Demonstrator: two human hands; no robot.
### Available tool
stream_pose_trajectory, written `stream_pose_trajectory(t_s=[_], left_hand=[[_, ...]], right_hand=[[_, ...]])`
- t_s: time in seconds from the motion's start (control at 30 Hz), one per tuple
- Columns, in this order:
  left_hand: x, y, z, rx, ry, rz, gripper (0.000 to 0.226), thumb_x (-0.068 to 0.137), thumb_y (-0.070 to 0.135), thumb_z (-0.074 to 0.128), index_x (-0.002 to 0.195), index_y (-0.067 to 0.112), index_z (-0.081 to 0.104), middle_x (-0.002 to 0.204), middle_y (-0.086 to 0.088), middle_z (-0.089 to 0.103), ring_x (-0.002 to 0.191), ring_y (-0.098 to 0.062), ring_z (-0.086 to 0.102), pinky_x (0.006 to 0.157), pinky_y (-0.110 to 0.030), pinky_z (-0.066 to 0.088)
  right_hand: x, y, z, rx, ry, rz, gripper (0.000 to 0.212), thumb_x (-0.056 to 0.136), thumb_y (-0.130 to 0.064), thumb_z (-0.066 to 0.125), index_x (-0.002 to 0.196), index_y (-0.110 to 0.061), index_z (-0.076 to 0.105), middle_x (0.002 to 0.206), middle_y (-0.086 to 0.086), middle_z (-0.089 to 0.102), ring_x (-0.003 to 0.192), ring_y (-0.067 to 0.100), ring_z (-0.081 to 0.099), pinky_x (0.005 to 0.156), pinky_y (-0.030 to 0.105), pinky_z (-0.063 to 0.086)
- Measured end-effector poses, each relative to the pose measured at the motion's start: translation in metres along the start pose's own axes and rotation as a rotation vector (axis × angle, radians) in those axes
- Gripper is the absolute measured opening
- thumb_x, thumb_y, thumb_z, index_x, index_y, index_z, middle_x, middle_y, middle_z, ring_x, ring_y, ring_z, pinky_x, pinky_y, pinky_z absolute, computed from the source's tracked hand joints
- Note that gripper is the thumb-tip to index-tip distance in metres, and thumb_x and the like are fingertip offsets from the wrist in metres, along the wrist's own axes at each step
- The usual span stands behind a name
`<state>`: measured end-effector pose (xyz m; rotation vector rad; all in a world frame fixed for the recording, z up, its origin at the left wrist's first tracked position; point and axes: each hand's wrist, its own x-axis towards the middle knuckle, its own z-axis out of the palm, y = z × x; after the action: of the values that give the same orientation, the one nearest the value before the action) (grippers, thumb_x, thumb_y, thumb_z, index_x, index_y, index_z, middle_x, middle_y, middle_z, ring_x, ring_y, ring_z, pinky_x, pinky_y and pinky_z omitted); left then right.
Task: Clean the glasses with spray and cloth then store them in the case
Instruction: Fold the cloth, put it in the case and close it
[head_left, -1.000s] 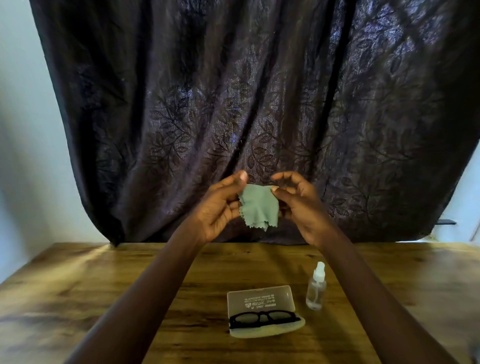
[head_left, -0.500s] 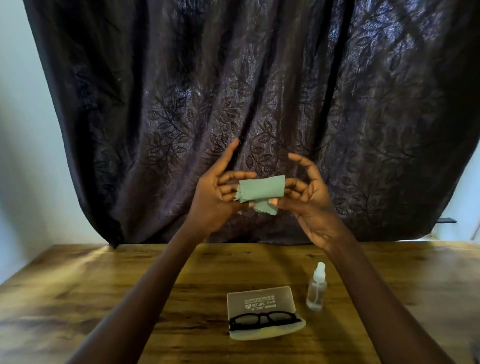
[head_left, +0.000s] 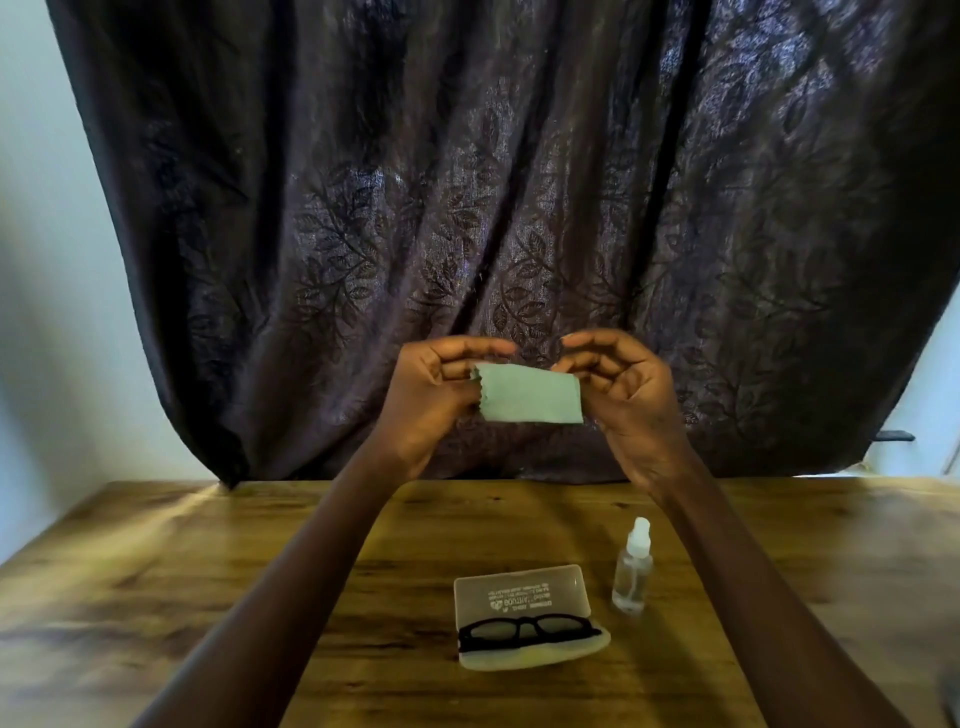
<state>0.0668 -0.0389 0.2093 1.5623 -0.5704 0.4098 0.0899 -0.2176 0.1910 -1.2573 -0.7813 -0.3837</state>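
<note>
Head view: the black-framed glasses (head_left: 527, 630) lie in the open case (head_left: 535, 659), resting across its pale lower half with the clear lid swung back behind them, printed lettering showing through it. The case sits on the wooden table (head_left: 208, 571) near the middle, between my two forearms. Just to its right, apart from it, the small clear spray bottle (head_left: 632, 569) stands upright with its white nozzle on top. Well above the table I hold the green cloth (head_left: 530, 393) spread as a flat band between both hands. The fingers (head_left: 457, 370) of my left hand (head_left: 431, 400) are curled and pinch its zigzag-cut left edge, while my right hand (head_left: 628, 395) grasps the right edge between thumb and curled fingers. Behind the cloth hangs a dark curtain (head_left: 519, 182) patterned with leaves, with a pale wall (head_left: 52, 260) showing at the left.
</note>
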Motion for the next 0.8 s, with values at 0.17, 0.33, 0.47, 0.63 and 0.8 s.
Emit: stream_pose_trajectory(t_s=[0.17, 0.33, 0.47, 0.63, 0.8], left_hand=[[0.0, -0.005, 0.0, -0.254, -0.069, -0.268, 0.037, 0.082, -0.008, 0.045, 0.084, 0.018, 0.071, 0.082, 0.0, 0.074, 0.077, -0.013, 0.069, 0.054, -0.02, 0.054], [0.001, -0.008, 0.002, -0.372, -0.038, -0.381, 0.036, 0.088, -0.004, 0.038, 0.091, 0.015, 0.068, 0.084, -0.004, 0.073, 0.075, -0.015, 0.07, 0.055, -0.022, 0.056], [0.002, -0.008, 0.004, -0.458, 0.008, -0.505, 0.031, 0.091, 0.0, 0.034, 0.095, 0.011, 0.063, 0.074, -0.005, 0.074, 0.067, -0.013, 0.07, 0.054, -0.022, 0.057], [0.001, -0.008, 0.005, -0.492, 0.106, -0.612, 0.021, 0.089, 0.022, 0.048, 0.094, 0.006, 0.06, 0.065, -0.009, 0.071, 0.057, -0.014, 0.069, 0.05, -0.024, 0.057], [-0.001, -0.009, 0.006, -0.386, 0.081, -0.587, 0.033, 0.08, -0.004, 0.056, 0.111, 0.008, 0.056, 0.088, -0.004, 0.064, 0.063, -0.008, 0.068, 0.054, -0.018, 0.055]], right_hand=[[0.001, 0.003, -0.005, -0.057, -0.009, -0.013, 0.026, 0.07, 0.004, 0.066, 0.088, -0.015, 0.062, 0.074, -0.009, 0.071, 0.075, 0.003, 0.066, 0.069, 0.018, 0.055], [0.003, 0.004, -0.007, -0.042, -0.01, -0.003, 0.028, 0.064, -0.009, 0.07, 0.09, -0.015, 0.062, 0.074, -0.008, 0.071, 0.075, 0.004, 0.066, 0.065, 0.019, 0.055], [0.002, 0.012, -0.007, -0.048, -0.002, 0.061, 0.029, 0.07, 0.005, 0.067, 0.091, -0.015, 0.062, 0.073, -0.007, 0.07, 0.076, 0.006, 0.065, 0.069, 0.024, 0.057], [-0.001, 0.016, -0.007, -0.007, 0.01, 0.179, 0.031, 0.074, 0.01, 0.062, 0.093, -0.014, 0.061, 0.068, -0.008, 0.069, 0.073, 0.005, 0.066, 0.064, 0.022, 0.057], [-0.006, 0.018, -0.004, 0.357, -0.011, 0.394, 0.035, 0.067, -0.001, 0.056, 0.1, -0.013, 0.06, 0.078, -0.001, 0.072, 0.079, 0.011, 0.067, 0.064, 0.025, 0.056]])
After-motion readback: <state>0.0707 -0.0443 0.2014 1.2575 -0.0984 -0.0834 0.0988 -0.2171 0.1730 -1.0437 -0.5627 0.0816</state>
